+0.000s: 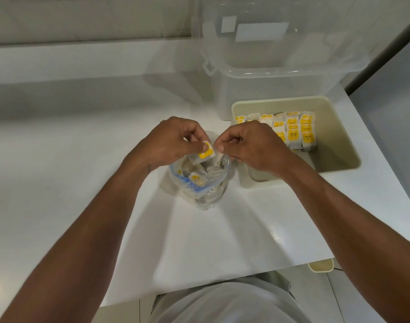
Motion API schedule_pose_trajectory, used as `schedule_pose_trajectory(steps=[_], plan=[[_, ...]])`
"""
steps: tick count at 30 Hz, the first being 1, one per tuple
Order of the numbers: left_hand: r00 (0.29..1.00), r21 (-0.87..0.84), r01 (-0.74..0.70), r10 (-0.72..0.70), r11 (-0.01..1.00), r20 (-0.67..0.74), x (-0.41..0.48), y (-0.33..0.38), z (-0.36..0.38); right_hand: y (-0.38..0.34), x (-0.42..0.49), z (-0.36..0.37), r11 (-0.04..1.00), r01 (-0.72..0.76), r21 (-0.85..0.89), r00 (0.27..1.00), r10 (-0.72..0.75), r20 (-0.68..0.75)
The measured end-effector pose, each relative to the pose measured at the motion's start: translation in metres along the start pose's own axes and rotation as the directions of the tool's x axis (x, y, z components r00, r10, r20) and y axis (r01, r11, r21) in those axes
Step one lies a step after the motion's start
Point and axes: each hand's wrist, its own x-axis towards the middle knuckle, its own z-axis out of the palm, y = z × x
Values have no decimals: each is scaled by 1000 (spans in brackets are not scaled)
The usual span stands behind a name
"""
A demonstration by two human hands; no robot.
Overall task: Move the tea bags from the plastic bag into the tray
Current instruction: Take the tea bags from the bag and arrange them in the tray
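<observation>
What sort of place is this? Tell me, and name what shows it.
Likely a kitchen or pantry counter, though I cannot be sure: a white countertop, a clear plastic storage box at the back, and a cream tray holding rows of yellow-labelled tea bags.

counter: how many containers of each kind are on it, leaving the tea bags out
plastic bag: 1
tray: 1
clear box: 1
total: 3
</observation>
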Motion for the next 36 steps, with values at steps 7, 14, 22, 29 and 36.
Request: schedule_pose_trajectory(steps=[7, 14, 22, 29, 36], plan=[[984, 126, 22, 1, 992, -177, -2, -4, 0, 1, -2, -5, 995, -15, -96, 1000, 12, -26], [980, -16, -23, 19, 1000, -199, 1, -7, -4, 2, -1, -9, 993, -106, -56, 994, 104, -31], [990, -145, 106, -118, 984, -80, -4, -8, 4, -2, -3, -4, 986, -94, 136, 990, 79, 113], [978, -21, 147, -148, 989, -146, -5, -14, 5, -18, -14, -9, 952, -91, 293, 970, 18, 244], [986, -308, 166, -157, 937, 55, -15, 2, -2, -25, -6, -8, 905, -91, 414, 978, 3, 210]])
